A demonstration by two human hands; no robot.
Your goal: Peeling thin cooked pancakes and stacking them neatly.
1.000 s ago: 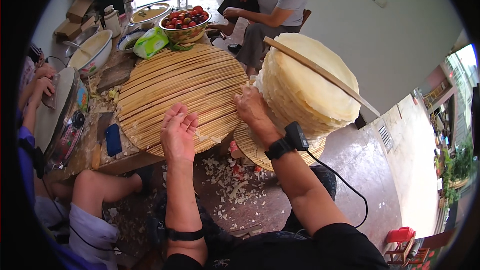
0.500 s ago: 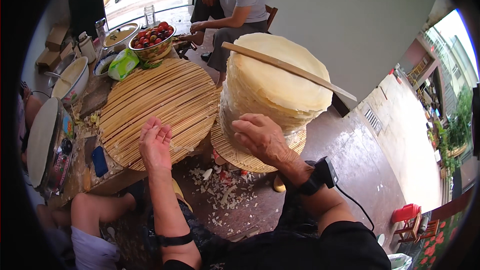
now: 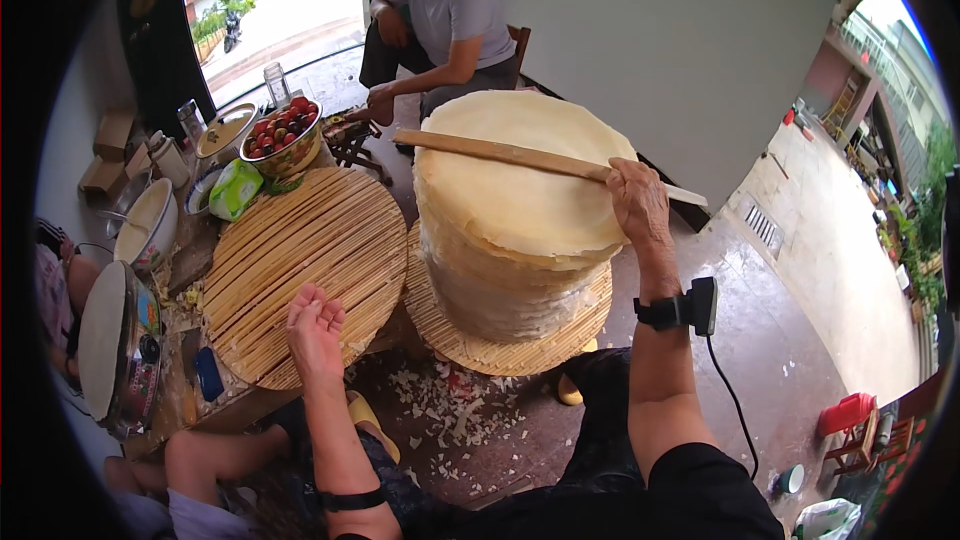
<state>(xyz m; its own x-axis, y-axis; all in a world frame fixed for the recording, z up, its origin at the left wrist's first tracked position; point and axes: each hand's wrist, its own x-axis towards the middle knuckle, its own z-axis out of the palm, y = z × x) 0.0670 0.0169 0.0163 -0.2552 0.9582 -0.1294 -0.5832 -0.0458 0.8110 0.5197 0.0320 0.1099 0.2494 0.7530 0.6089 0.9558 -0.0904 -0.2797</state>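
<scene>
A tall stack of thin, round, pale flatbreads (image 3: 505, 265) stands on a round slatted mat (image 3: 440, 328). Across its top lies a long flat wooden stick (image 3: 500, 152). At the stack's right edge, my right hand (image 3: 640, 202) has its fingers wrapped round the stick near the right end. My left hand (image 3: 318, 332) hovers by the near edge of a second round slatted mat (image 3: 310, 250), palm turned up. Its fingers are loosely bent and apart, with nothing seen in them. Bare slats show across that second mat.
A bowl of red fruit (image 3: 285, 145), a green packet (image 3: 236, 190) and a white bowl (image 3: 150, 225) crowd the table's far left. A round griddle (image 3: 105, 340) sits at left beside another person. Someone in a grey shirt (image 3: 450, 15) sits beyond the stack. Pale flakes (image 3: 455, 420) litter the floor.
My right hand has moved up and right from the stack's near side and taken hold of the stick. The stick has turned slightly toward level. The view has shifted.
</scene>
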